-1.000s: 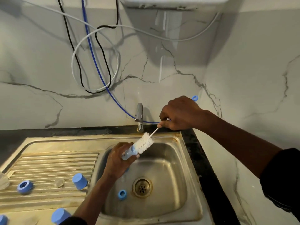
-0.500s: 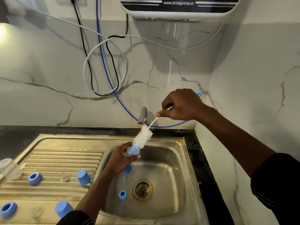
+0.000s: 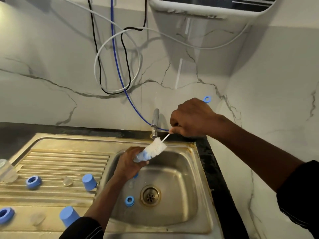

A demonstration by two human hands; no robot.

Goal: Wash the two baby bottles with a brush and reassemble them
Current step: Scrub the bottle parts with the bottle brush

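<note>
From my remote seat I see the left hand (image 3: 130,163) over the sink (image 3: 200,171) basin, its fingers (image 3: 136,150) curled round a small clear baby bottle (image 3: 139,157) that is tilted with its mouth up and to the right. The right hand (image 3: 191,118) is just in front of the tap (image 3: 155,120), its fingers pinching the thin white stem of the brush (image 3: 156,147). The stem's blue loop end (image 3: 206,99) sticks out behind the knuckles. The white bristle head meets the bottle's mouth, with most of the bristles outside it. A blue ring (image 3: 129,201) lies on the basin floor just left of the drain (image 3: 150,195). On the ribbed drainboard to the left lie another blue ring (image 3: 33,182), a clear teat (image 3: 67,180) and a blue cap (image 3: 89,181). The second clear bottle (image 3: 6,171) lies at the left edge of the view. Nearer me are a third blue ring (image 3: 5,215), a second clear teat (image 3: 38,219) and a second blue cap (image 3: 68,215). A dark surface (image 3: 17,133) borders the sink, and cables hang looped on the marble wall.
</note>
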